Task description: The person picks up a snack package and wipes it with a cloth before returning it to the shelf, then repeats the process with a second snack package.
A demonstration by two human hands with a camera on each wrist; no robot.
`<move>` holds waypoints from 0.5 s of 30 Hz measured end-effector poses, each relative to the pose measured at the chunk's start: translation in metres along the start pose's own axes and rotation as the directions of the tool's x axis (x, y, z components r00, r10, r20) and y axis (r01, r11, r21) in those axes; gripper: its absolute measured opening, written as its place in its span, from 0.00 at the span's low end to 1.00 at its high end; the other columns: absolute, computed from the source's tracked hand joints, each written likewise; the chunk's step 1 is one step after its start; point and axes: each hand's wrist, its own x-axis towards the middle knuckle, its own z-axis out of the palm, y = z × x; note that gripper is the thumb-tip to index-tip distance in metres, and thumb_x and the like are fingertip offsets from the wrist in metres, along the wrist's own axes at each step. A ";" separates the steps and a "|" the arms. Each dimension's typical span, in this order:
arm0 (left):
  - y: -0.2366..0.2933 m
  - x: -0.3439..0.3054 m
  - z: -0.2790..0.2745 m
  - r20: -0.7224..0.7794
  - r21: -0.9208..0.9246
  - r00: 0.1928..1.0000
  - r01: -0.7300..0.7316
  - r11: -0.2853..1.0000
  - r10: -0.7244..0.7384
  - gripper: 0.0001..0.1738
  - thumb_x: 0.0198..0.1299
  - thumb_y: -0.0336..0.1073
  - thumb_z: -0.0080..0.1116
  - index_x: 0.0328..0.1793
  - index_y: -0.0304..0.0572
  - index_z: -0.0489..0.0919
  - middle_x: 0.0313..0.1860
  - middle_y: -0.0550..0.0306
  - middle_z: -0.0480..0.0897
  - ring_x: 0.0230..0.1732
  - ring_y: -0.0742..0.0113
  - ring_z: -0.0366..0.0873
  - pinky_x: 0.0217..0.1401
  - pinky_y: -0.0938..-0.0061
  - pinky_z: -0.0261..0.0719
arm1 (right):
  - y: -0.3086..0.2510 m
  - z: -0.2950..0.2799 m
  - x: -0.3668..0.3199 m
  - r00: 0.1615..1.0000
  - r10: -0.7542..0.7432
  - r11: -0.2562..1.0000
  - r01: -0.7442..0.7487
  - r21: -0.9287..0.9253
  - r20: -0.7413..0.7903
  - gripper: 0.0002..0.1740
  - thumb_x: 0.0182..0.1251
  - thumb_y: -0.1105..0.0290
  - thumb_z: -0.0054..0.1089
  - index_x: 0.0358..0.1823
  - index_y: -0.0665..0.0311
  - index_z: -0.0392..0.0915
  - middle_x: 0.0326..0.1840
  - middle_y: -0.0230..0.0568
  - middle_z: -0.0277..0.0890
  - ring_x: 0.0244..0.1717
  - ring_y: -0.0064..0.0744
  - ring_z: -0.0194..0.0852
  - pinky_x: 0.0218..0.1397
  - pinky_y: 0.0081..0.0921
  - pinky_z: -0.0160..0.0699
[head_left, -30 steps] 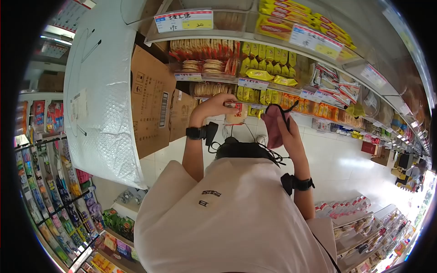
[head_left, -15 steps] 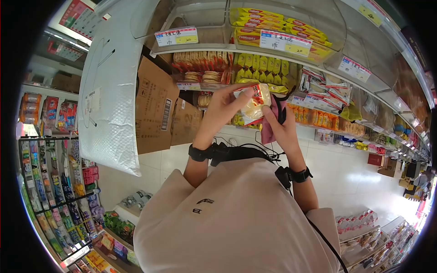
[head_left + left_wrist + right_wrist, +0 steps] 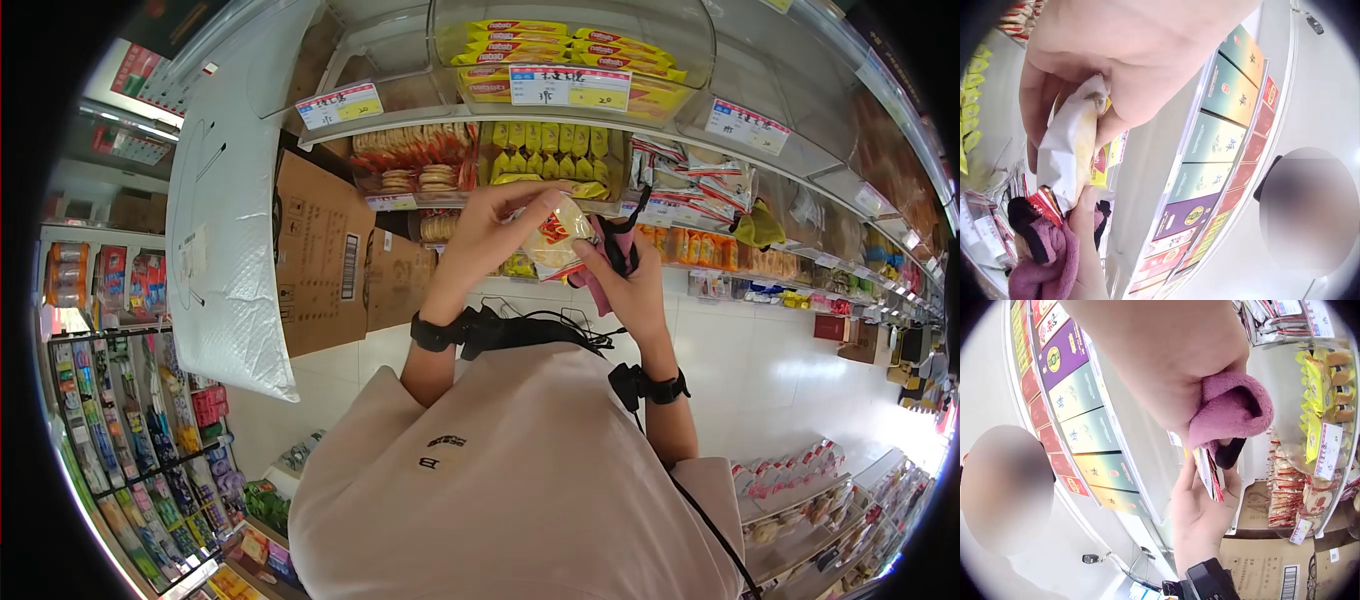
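Note:
My left hand (image 3: 490,235) grips a packaged round snack (image 3: 560,240) in a clear and white wrapper with red and yellow print. The left wrist view shows the wrapped snack (image 3: 1066,150) edge-on between the left thumb and fingers. My right hand (image 3: 635,290) holds a folded pink cloth (image 3: 597,290) with black edging, and its thumb lies at the lower end of the wrapper. In the right wrist view the fuzzy pink cloth (image 3: 1232,412) is bunched under the right hand, right against the wrapper's red-striped end.
Ahead are shelf bins with yellow wafer packs (image 3: 515,45), yellow-wrapped snacks (image 3: 550,150) and stacked round crackers (image 3: 415,160). Cardboard boxes (image 3: 320,250) and a white bubble-wrapped panel (image 3: 225,260) stand at left. Gift boxes (image 3: 1210,137) line another shelf; a person (image 3: 1307,212) is beyond.
The left hand has brought the wrapped snack up and rightward to the right hand and cloth. Over the last half second the wrapper has turned slightly between the hands.

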 end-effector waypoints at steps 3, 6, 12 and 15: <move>0.010 0.001 0.000 0.068 0.010 0.995 0.074 0.997 -0.075 0.20 0.74 0.41 0.58 0.61 0.32 0.84 0.47 0.57 0.88 0.45 0.78 0.84 0.47 0.81 0.81 | -0.003 -0.006 -0.003 1.000 -0.003 0.999 0.002 -0.044 -0.018 0.15 0.67 0.72 0.71 0.50 0.71 0.79 0.33 0.31 0.82 0.30 0.12 0.75 0.33 0.17 0.79; 0.007 0.006 -0.005 0.131 -0.026 0.988 0.085 0.996 -0.081 0.20 0.74 0.42 0.57 0.60 0.32 0.84 0.48 0.55 0.88 0.47 0.76 0.84 0.49 0.80 0.82 | -0.007 -0.008 -0.006 1.000 0.014 0.999 -0.015 -0.030 -0.025 0.15 0.67 0.72 0.71 0.50 0.71 0.79 0.32 0.31 0.82 0.30 0.12 0.75 0.32 0.17 0.79; 0.003 0.015 -0.004 0.204 -0.120 0.969 0.167 0.979 -0.140 0.19 0.73 0.40 0.58 0.58 0.31 0.85 0.48 0.55 0.88 0.46 0.77 0.84 0.49 0.81 0.81 | -0.004 -0.022 -0.013 1.000 0.003 0.998 -0.004 -0.061 -0.014 0.14 0.68 0.73 0.70 0.51 0.71 0.79 0.32 0.29 0.81 0.30 0.12 0.76 0.33 0.17 0.80; 0.012 0.014 0.005 0.183 -0.021 0.979 0.100 0.995 -0.094 0.16 0.73 0.37 0.59 0.57 0.31 0.85 0.47 0.57 0.88 0.44 0.78 0.83 0.46 0.82 0.79 | -0.008 -0.023 -0.016 0.998 0.023 1.000 -0.022 0.016 -0.052 0.14 0.69 0.74 0.69 0.52 0.71 0.79 0.31 0.28 0.80 0.30 0.12 0.76 0.33 0.17 0.80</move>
